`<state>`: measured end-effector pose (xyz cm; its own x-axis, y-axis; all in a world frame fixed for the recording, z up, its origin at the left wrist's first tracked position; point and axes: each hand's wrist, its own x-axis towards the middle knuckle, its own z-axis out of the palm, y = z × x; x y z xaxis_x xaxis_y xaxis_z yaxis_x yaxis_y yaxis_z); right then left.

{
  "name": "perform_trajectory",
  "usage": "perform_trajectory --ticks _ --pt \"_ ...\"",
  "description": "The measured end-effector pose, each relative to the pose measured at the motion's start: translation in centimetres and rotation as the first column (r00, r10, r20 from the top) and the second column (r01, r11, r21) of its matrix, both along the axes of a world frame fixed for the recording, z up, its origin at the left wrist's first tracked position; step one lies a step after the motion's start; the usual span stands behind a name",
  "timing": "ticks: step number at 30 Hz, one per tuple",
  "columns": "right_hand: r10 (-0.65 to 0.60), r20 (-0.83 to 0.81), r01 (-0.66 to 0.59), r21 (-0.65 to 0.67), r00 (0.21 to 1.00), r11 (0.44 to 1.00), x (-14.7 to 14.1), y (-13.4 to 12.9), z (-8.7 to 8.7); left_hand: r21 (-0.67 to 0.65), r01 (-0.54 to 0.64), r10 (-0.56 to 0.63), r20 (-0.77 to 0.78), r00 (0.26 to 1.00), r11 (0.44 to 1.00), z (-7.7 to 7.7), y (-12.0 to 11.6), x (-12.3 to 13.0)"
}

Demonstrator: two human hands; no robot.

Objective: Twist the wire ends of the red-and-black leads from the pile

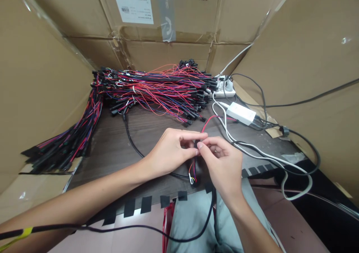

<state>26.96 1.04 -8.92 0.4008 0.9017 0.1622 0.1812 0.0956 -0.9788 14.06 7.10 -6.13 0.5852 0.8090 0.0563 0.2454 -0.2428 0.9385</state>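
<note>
My left hand (169,150) and my right hand (224,167) meet above the front of the dark table. The fingers of both are pinched on a wire harness (195,163) with a black covered section, partly hidden by the fingertips. From its far end run red and black wires (208,122) toward the right. Below my fingers hang thin red, purple, yellow and white wires (192,176) with small connectors. Whether a piece of black tape is between my fingertips is too small to make out.
A large pile of wire harnesses (157,84) lies at the back, with another bundle (81,133) at left. A white power adapter (241,113), power strip (226,90) and looping cables are on the right. Black tape pieces (146,204) line the front edge. Cardboard walls surround the table.
</note>
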Motion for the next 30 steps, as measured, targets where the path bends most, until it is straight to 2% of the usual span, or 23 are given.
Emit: perform_trajectory --ticks 5,9,15,24,27,30 --pt "0.000 -0.041 -0.001 -0.015 0.999 1.000 -0.09 0.02 -0.02 -0.007 -0.004 0.004 0.008 1.000 1.000 0.01 0.01 0.05" --pt "0.031 -0.171 -0.040 -0.048 0.985 0.998 -0.16 0.11 0.14 -0.005 -0.008 0.008 0.026 1.000 1.000 0.09 -0.03 0.15" --pt "0.092 -0.422 -0.130 -0.062 0.902 0.990 0.17 0.39 0.37 -0.019 0.007 -0.007 0.049 0.999 1.000 0.18 -0.12 0.22" --pt "0.129 -0.572 -0.204 -0.068 0.810 0.977 -0.13 0.50 0.13 -0.071 0.015 -0.009 0.082 0.997 0.997 0.49 -0.40 0.24" --pt "0.122 -0.613 -0.188 -0.044 0.781 0.981 -0.48 0.70 0.05 -0.155 -0.007 0.030 0.148 0.988 0.988 0.63 -0.65 0.45" --pt "0.110 -0.647 -0.180 -0.043 0.755 0.983 -0.71 0.85 0.27 -0.290 -0.044 0.127 0.275 0.953 0.956 0.69 -0.83 0.66"
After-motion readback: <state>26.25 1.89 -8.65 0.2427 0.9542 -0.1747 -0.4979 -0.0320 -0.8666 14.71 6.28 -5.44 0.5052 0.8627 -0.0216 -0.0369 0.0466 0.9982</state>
